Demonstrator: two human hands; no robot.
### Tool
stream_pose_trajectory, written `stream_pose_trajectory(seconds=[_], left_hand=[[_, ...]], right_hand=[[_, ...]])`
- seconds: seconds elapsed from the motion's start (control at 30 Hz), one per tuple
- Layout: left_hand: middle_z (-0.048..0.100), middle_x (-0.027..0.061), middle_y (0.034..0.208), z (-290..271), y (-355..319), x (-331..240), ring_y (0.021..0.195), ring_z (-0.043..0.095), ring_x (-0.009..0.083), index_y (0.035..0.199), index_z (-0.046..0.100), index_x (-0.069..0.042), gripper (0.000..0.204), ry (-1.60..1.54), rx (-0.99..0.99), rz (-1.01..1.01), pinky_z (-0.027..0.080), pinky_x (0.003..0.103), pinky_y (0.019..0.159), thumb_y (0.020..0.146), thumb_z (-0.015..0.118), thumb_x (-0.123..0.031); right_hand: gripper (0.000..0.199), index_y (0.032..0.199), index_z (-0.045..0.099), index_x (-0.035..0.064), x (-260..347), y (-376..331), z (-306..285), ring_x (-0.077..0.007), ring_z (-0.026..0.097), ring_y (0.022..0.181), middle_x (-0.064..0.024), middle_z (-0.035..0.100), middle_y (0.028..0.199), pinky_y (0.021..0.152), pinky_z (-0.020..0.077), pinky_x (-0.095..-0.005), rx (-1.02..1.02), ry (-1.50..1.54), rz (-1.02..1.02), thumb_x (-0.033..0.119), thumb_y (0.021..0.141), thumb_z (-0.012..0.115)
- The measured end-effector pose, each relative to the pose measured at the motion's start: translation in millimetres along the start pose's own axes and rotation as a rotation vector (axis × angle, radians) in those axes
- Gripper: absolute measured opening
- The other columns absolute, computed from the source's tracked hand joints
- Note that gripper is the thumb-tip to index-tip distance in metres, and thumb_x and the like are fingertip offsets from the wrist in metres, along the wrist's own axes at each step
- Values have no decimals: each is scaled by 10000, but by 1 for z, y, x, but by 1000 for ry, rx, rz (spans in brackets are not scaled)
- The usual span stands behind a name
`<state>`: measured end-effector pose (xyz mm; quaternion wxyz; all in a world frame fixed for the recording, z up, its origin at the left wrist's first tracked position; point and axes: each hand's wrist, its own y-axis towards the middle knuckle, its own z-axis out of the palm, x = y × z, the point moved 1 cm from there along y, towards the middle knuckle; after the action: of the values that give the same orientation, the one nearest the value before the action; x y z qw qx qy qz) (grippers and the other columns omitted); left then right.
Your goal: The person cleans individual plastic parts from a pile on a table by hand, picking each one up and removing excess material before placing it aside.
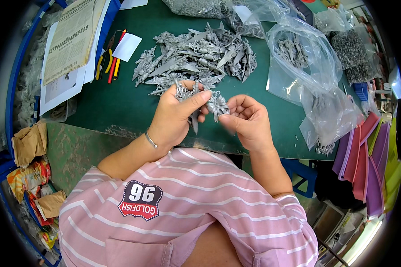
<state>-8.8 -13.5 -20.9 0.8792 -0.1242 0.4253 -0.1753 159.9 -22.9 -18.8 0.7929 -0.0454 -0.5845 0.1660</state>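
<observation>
Just short of the pile, my left hand [171, 118] is closed around several grey metal pendants with small chain links, their pointed ends sticking out below the fingers. One ribbed grey metal pendant [217, 105] shows between my two hands, held by the left thumb and fingers. On its right side, my right hand [252, 124] has thumb and index finger pinched at its edge; the fingertips are slightly blurred. Whatever small part may be in that pinch is hidden. Beyond both hands lies a heap of similar grey pendants [191, 55] with blade-like points and rings.
On the green table [98, 107], black-and-yellow pliers [104, 64] and red-handled tools [112, 66] lie left beside a white paper [127, 46]. Clear plastic bags [294, 80] of metal parts stand right and behind. Coloured strips [361, 160] hang at the right; a blue stool [300, 175] is below.
</observation>
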Motion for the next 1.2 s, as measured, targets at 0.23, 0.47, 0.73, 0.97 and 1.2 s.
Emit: stream_pose_trajectory(seconds=[0.23,0.47,0.73,0.97,1.2], left_hand=[[593,72,850,-6,2,2,702,569,128,988,515,-32,236,9,-28,64,456,253,583,788,642,-32],[587,107,977,-1,3,-2,856,594,186,1075,499,-28,270,-11,-19,52,494,288,696,852,598,-144],[583,98,952,-22,6,4,865,604,236,1056,500,-40,254,-292,105,-30,519,368,728,888,544,-226],[581,130,1058,-37,6,-18,947,590,232,1115,503,20,261,-332,109,24,498,432,827,880,497,-92],[581,89,923,-41,4,-15,879,595,210,1034,512,-28,190,-324,56,49,515,426,788,853,550,-72]], right_hand=[[220,940,577,-35,5,2,-6,-85,541,565,-66,607,719,475,419,-196,74,188,226,171,862,592],[124,867,621,3,1,-7,-6,-179,525,519,-107,590,656,459,392,-245,-173,-765,-704,60,768,669],[208,911,630,20,12,3,17,-224,529,574,-92,572,686,516,422,-312,176,-694,-825,0,707,661],[246,916,588,-2,-15,63,-4,-310,533,828,-135,550,896,734,446,-379,4,-1394,-782,-71,680,577],[215,816,556,-2,-9,51,-20,-256,554,691,-97,551,782,613,454,-329,70,-1191,-273,-13,645,685]])
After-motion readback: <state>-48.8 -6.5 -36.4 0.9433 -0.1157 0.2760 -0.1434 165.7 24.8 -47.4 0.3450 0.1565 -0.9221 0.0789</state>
